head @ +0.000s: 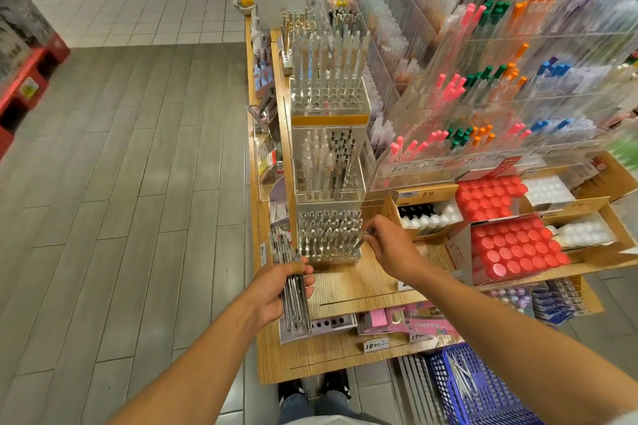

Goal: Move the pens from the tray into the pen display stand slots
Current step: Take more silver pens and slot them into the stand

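Note:
A tall clear pen display stand [329, 148] rises in tiers on the wooden counter; its lowest tier [328, 235] is packed with clear pens. My left hand [276, 290] grips a bundle of clear pens [291, 286] at the counter's left edge, just left of and below the stand. My right hand [390, 245] pinches a single pen [362, 241] at the right side of the lowest tier, its tip near the slots. No tray shows clearly in this view.
The wooden counter [348, 283] carries boxes of red-capped bottles [511, 248] on the right. Acrylic racks of coloured pens [483, 86] stand behind. A blue basket [483, 390] sits on the floor at lower right. Grey plank floor lies to the left.

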The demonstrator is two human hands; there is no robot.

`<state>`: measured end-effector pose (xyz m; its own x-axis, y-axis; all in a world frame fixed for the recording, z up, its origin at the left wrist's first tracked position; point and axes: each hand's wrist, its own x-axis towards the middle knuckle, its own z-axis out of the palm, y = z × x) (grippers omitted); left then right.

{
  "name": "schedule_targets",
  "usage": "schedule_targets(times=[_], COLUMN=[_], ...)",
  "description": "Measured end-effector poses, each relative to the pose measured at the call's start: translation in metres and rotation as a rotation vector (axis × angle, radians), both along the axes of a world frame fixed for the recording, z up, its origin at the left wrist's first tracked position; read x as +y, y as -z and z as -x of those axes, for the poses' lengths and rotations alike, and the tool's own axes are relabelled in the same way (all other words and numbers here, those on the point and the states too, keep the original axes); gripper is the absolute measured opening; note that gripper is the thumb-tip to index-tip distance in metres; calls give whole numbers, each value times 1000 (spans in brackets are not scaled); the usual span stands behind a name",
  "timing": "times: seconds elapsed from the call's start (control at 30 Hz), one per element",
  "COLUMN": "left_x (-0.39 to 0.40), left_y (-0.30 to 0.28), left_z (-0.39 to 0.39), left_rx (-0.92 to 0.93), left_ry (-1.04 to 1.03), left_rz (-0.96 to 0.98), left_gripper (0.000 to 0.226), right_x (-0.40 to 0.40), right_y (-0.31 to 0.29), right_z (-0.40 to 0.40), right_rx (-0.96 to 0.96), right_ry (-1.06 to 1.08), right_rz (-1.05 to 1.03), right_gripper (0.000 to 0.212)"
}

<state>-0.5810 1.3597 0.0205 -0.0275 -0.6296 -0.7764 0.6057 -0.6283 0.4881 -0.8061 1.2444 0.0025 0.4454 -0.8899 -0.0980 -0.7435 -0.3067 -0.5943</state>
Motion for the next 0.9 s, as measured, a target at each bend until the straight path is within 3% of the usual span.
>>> schedule_targets(times=[0.23,0.37,0.53,0.7,0.77,0.83,0.9], left_x=[1,2,3,3,3,3,4], left_y=[1,2,-3,-2,-2,-2,-1], left_z=[0,2,6,7,7,7,8], left_rx=[0,-5,-19,-29,-42,-46,-31], left_ry=[-4,-6,39,31,51,82,95], left_rz=[1,0,13,27,33,41,45], left_gripper=[26,29,46,42,44,41,30], right_x=[-1,-1,2,13,18,24,29], right_y=[8,10,10,8,6,4,-2], right_z=[-3,-3,-5,-11,-15,-20,-26], right_rx=[-39,15,33,153,254,187,15], right_ry=[38,-62,-1,249,169,53,-14], right_rz=[32,91,77,-195,-426,-637,-717], right_gripper=[10,10,15,32,27,20,7])
